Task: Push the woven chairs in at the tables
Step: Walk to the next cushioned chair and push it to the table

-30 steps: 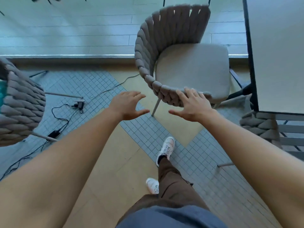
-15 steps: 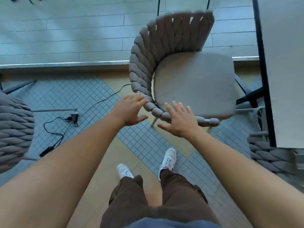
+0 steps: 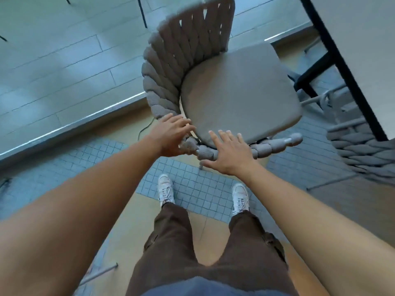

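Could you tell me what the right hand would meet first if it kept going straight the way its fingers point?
Most likely the seat cushion of the woven chair: the right hand is spread open over the rope-wrapped rim, fingers aimed at the cushion's near edge. Depth is uncertain.

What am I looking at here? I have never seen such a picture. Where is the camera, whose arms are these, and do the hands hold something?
The camera sits on a person's head and looks down, so you see their own arms, brown trousers and white shoes. No robot is here. In front stands a woven chair with a grey seat cushion, turned toward a table at the right edge. The left hand and the right hand are open, fingers spread, at the chair's braided rim; the left seems to touch it, but neither has closed on it. A second woven chair shows partly beside the table. A thin cable lies on the tiled floor.
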